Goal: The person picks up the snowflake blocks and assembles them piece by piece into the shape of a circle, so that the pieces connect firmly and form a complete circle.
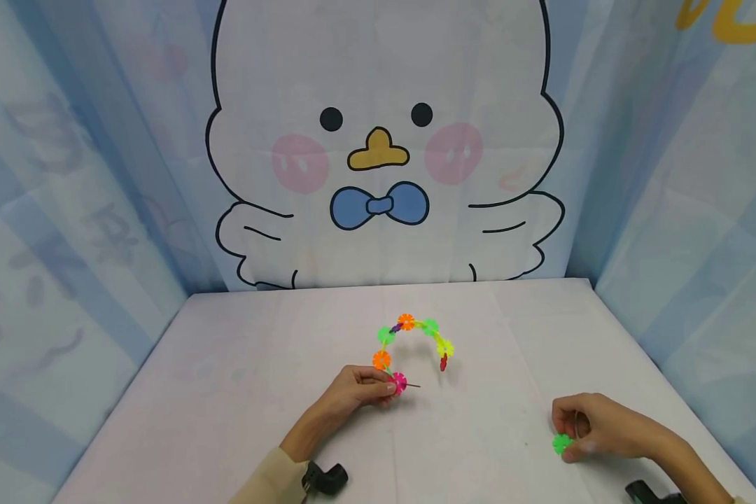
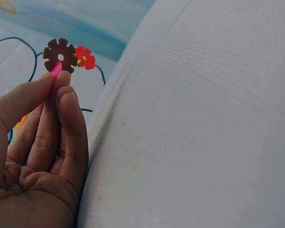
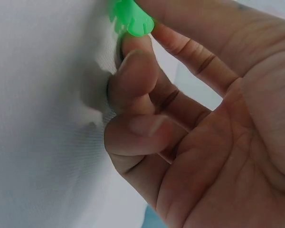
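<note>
My left hand point(image 1: 360, 386) pinches a pink snowflake disc point(image 1: 400, 383) at one end of a curved chain of linked plastic discs. Orange point(image 1: 381, 360), green, purple and yellow discs point(image 1: 444, 348) follow round the arc, and a red disc point(image 1: 444, 363) is at its far end. A brown disc point(image 2: 60, 56), slotted into the pink one, shows in the left wrist view and appears edge-on in the head view. Off to the right, my right hand point(image 1: 605, 423) holds a loose green disc point(image 1: 562, 444) between thumb and fingers, close to the tabletop.
A white cloth covers the table point(image 1: 227, 392). Printed curtains point(image 1: 75, 210) stand along the left, right and back edges, the back one showing a cartoon bird. Black straps with devices point(image 1: 326, 479) sit at both wrists.
</note>
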### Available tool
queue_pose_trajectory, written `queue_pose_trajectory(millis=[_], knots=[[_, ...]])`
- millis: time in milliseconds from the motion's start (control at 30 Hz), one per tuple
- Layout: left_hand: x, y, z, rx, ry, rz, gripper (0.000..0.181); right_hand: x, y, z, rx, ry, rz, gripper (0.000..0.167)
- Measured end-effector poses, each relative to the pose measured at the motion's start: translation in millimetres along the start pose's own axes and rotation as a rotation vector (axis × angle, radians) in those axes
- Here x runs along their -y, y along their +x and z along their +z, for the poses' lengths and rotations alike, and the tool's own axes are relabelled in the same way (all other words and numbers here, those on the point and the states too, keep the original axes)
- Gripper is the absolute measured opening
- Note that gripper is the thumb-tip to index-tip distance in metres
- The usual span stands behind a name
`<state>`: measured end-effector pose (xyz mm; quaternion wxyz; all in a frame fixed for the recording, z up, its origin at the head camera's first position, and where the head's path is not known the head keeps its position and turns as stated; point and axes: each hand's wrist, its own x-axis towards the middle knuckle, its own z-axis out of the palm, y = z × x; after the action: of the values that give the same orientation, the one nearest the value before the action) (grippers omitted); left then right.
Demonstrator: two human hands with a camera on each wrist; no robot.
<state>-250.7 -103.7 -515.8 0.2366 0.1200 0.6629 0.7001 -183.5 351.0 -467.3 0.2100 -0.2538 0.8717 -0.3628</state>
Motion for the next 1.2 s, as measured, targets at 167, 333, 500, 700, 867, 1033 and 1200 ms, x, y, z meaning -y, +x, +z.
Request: queue_pose_trajectory(millis=[167,333,500,700,867,1033,1200], knots=[[-0.3,-0.3,0.6,0.001,0.007,-0.013,0.028,1,-0.1,-2,0.011,0.037,-0.026,0.024],[0.0,-1.1,0.6,0.005,0.006,-0.009,0.027,4,2.8,-2,0.045,0.163,-0.056,0.015],[-0.5,-1.2,0.1,-0.002,0.003,-0.016,0.027,13,19.9,7,-0.014,0.242,-0.077,0.014],[-1.3,-0.2,-0.2,-0.001,0.015,-0.013,0.027,36,55.0,26,-0.122,0.346,0.015,0.02],[-2.4,0.1,0.4,-0.003,0.019,-0.018,0.025,57,83.3,41,-0.2,0.4,0.083,0.022],[-2.4,0.4,-0.1,0.002,0.025,-0.016,0.026,73,105.9,54,-0.244,0.449,0.078,0.023],[-2.2,-0.3,-0.3,-0.002,0.025,-0.02,0.027,84,122.2,64,-0.298,0.459,0.051,0.024]])
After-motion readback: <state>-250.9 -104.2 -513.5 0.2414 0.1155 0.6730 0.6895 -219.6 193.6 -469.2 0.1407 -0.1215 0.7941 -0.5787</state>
